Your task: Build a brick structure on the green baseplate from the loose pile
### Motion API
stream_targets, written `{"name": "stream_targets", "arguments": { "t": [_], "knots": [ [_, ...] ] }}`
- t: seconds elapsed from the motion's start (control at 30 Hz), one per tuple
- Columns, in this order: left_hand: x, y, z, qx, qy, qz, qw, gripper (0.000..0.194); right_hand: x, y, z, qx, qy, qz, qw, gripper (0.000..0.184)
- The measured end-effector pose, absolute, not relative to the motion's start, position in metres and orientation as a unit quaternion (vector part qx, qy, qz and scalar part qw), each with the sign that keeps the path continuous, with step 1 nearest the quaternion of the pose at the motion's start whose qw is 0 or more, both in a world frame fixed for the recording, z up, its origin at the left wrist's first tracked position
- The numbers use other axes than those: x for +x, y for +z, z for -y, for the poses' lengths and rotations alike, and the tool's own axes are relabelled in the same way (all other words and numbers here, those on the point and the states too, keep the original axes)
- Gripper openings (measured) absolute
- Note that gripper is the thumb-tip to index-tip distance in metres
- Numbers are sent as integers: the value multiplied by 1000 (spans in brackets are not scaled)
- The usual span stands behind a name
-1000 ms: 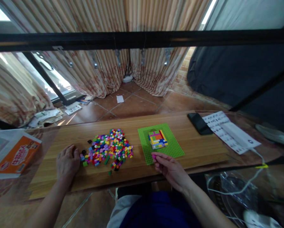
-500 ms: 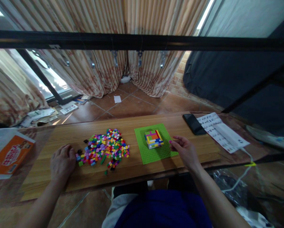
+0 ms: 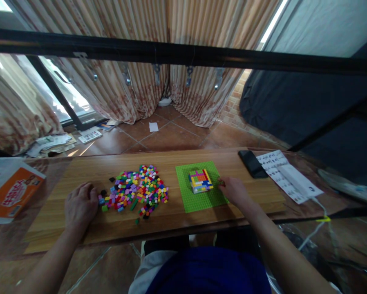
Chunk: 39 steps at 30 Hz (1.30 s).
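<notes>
A square block built of toy bricks (image 3: 201, 181), in yellow, white, blue, red, orange and pink, sits on a green studded baseplate (image 3: 188, 203). Just right of the block, over the baseplate's right edge, my right hand (image 3: 231, 189) is pinched, thumb and fingers together. The small pink brick seen in its fingertips in the earlier frames is almost wholly hidden now. My left hand (image 3: 81, 204) rests on the wooden board, fingers loosely spread and holding nothing. Beside its fingertips spreads a loose pile of small coloured bricks (image 3: 140, 188).
A black phone (image 3: 252, 164) and a printed sheet (image 3: 289, 176) lie at the right of the wooden board (image 3: 159, 228). An orange and white box (image 3: 14, 192) stands at the far left. A dark bar (image 3: 183, 53) crosses in front of the curtains.
My right hand has moved right, from the baseplate's front edge to its right side, and its fingers have turned toward the block. My left hand has stayed beside the pile.
</notes>
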<state>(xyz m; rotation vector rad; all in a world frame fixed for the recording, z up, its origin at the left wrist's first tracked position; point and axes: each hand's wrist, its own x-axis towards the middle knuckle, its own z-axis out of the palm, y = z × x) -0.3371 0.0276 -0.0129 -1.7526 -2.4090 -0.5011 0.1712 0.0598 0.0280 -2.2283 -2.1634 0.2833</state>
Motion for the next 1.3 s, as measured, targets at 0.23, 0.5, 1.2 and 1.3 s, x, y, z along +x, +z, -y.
{"name": "stream_targets", "arguments": {
  "t": [0.23,0.5,1.2,1.3],
  "knots": [
    [-335,-12,-27,-577,-163,798,58,56,182,20,-46,-724,140,671,75,19],
    [-335,-12,-27,-572,-169,801,50,52,168,36,-52,-716,149,644,223,21],
    [-336,-20,-24,-572,-194,795,58,51,95,41,-88,-615,150,751,188,22],
    [-336,-22,-24,-566,-201,797,63,48,95,37,-90,-609,150,758,179,22]
  ]
}}
